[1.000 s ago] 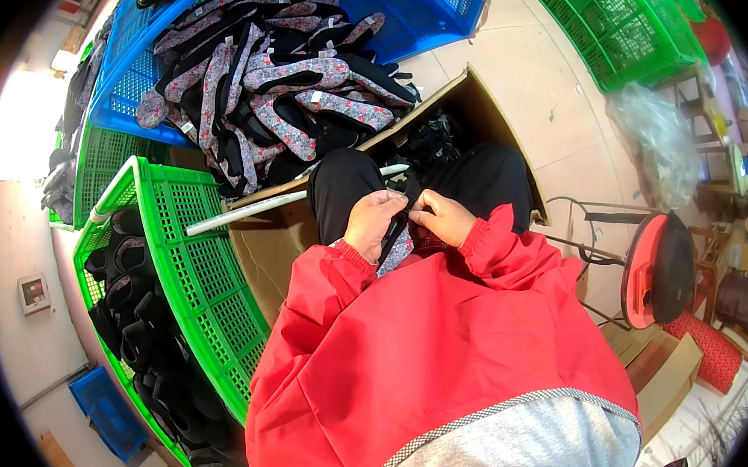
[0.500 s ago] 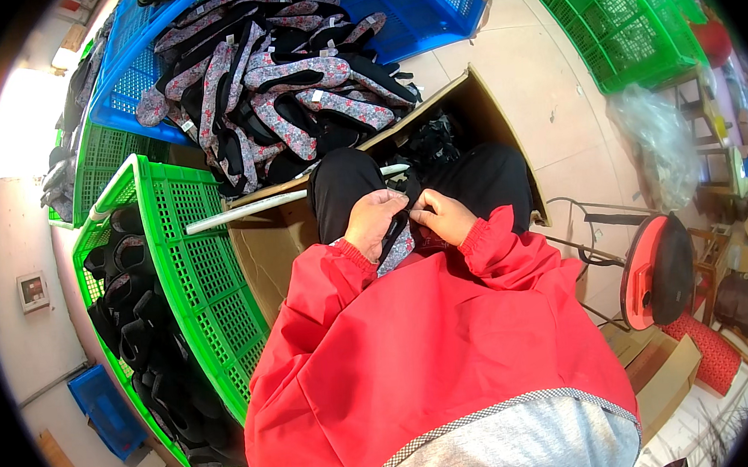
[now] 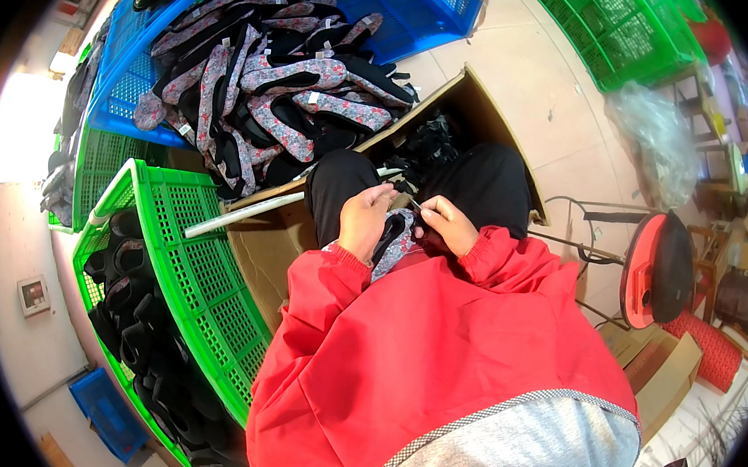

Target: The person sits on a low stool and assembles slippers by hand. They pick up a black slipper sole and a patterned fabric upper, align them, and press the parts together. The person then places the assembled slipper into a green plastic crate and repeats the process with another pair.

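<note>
A slipper [image 3: 396, 234] in grey floral cloth with a black lining lies between my hands, over my lap. My left hand [image 3: 364, 223] is closed on its left side, thumb and fingers toward the far end. At the right side of the slipper, my right hand [image 3: 448, 224] is closed with thumb and forefinger together. A small thin tool [image 3: 414, 203] with a metallic glint sticks out from its fingertips toward the slipper; its kind is too small to tell. Beyond my knees a heap of similar floral slippers [image 3: 286, 123] rests by an open cardboard box [image 3: 486, 111].
At left stands a green crate [image 3: 201, 270] of black slippers [image 3: 145, 333]. A white rod [image 3: 244, 216] crosses the box edge by my left knee. Behind the heap is a blue crate [image 3: 412, 13]; a round red-and-black seat [image 3: 657, 269] stands at right.
My hands have moved slightly apart, and the left one has opened out a little. More of the floral slipper shows between them, and the thin tool now shows at the right fingertips.
</note>
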